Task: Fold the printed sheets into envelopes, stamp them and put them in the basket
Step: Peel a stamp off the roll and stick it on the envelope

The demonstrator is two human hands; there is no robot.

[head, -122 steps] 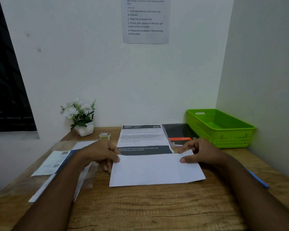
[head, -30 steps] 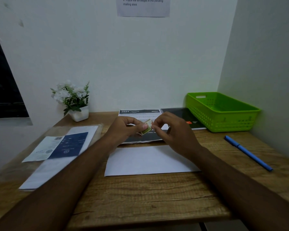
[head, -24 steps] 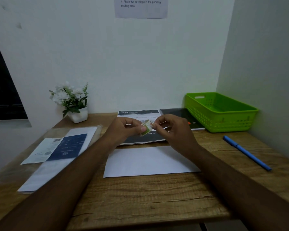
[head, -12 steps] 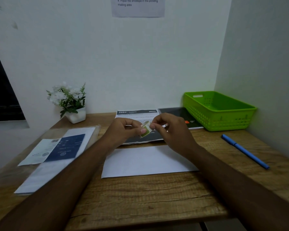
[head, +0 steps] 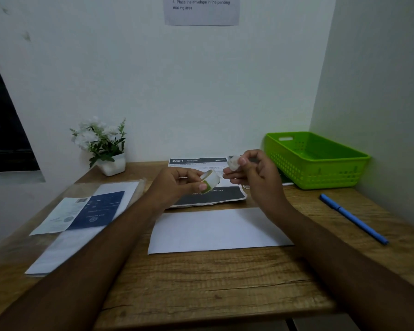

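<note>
Above the white envelope (head: pixel 215 231) on the desk (head: pixel 213 283): left hand (head: pixel 177 185), fingers curled round the stamp roll (head: pixel 210 180); right hand (head: pixel 258 180), fingertips pinching a small pale stamp (head: pixel 233 162); green basket (head: pixel 316 177) at far right

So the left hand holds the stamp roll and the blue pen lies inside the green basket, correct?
Not quite. The head view shows the blue pen on the wooden table, outside the green basket. The left hand does hold the stamp roll.

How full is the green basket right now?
Empty, as far as visible: the basket shows only its bare green floor, nothing inside.
</note>
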